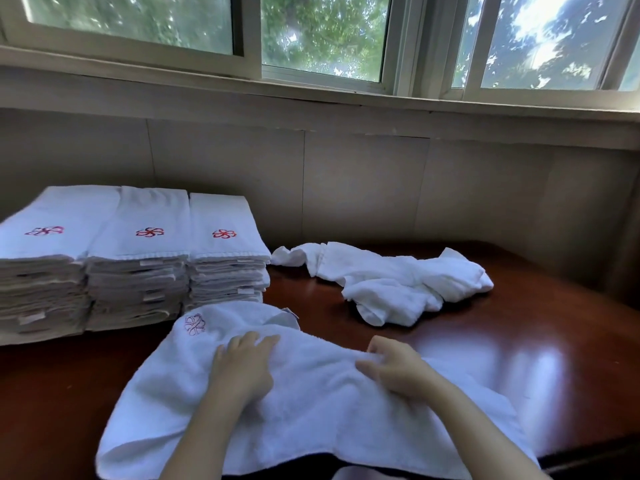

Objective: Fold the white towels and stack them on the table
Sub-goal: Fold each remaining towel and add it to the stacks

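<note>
At counter [519, 358] near edge: 1 white towel [311, 420]. Left hand [242, 368] flat on it, fingers released; right hand [394, 372] pinches it. Left edge: 3 folded stacks [138, 271], red flower logos [149, 232]. 1 crumpled heap [398, 282].

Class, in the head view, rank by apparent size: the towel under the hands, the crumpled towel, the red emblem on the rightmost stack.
1. Towel under the hands, though nearness enlarges it.
2. Crumpled towel.
3. Red emblem, clearly smallest.

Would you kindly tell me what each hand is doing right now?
Left hand: open, fingers resting flat on the white towel.
Right hand: fingers curled, pinching a fold of the same towel.
</note>
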Motion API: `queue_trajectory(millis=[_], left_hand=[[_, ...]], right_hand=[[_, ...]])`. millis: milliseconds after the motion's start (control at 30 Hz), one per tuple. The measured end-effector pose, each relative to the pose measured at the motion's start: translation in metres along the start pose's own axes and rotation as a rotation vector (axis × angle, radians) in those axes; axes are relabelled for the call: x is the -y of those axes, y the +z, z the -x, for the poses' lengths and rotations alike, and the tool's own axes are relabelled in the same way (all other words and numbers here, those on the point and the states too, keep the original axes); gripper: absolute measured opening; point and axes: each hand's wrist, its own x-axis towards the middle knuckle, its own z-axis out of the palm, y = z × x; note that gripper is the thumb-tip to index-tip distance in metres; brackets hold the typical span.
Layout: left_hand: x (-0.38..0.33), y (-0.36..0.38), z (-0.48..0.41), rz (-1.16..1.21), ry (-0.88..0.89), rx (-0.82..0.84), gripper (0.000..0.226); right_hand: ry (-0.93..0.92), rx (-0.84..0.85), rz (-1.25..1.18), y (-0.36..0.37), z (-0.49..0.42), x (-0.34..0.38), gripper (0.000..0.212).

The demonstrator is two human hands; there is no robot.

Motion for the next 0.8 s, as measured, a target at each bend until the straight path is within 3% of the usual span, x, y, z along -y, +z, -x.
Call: queue_trajectory(millis=[100, 133, 200, 267, 300, 333, 400, 500, 600, 667, 700, 800], left_hand=[[0.021, -0.007, 0.002, 0.092, -0.112, -0.073, 0.068], [0.029, -0.011, 0.005, 0.196, -0.182, -0.149, 0.063], [0.045, -0.020, 0.011, 0.447, -0.324, -0.455, 0.053], [0.062, -0.032, 0.023, 0.585, -0.445, -0.820, 0.054], [0.071, -0.037, 0.028, 0.591, -0.489, -0.953, 0.055], [0.080, -0.039, 0.032, 0.570, -0.533, -1.036, 0.055], [0.091, -0.038, 0.036, 0.484, -0.632, -1.065, 0.051], [0.089, -0.026, 0.034, 0.327, -0.641, -0.916, 0.044], [0.067, -0.014, 0.025, 0.129, -0.272, -0.497, 0.046], [0.047, -0.001, 0.022, 0.071, -0.016, -0.172, 0.048], [0.035, 0.009, 0.023, 0.034, 0.049, -0.085, 0.049], [0.009, 0.025, 0.027, -0.089, 0.147, -0.136, 0.054]], right_hand=[[-0.072, -0.082, 0.135, -0.004, 0.000, -0.005, 0.019], [-0.110, -0.236, 0.283, -0.006, 0.000, -0.003, 0.012], [-0.143, -0.687, 0.450, -0.013, -0.005, 0.000, 0.011], [-0.118, -1.062, 0.398, -0.022, -0.007, 0.001, 0.011], [-0.060, -1.107, 0.325, -0.027, -0.008, 0.000, 0.017], [-0.001, -1.075, 0.262, -0.028, -0.010, -0.002, 0.027], [0.133, -0.851, 0.281, -0.022, -0.012, -0.007, 0.042], [0.006, -0.442, 0.520, 0.000, -0.012, -0.007, 0.053], [-0.236, -0.091, 0.569, 0.021, -0.010, 0.009, 0.051], [-0.305, 0.011, 0.556, 0.030, -0.007, 0.018, 0.054], [-0.311, 0.020, 0.533, 0.031, -0.006, 0.020, 0.055], [-0.314, 0.036, 0.427, 0.022, -0.003, 0.017, 0.058]])
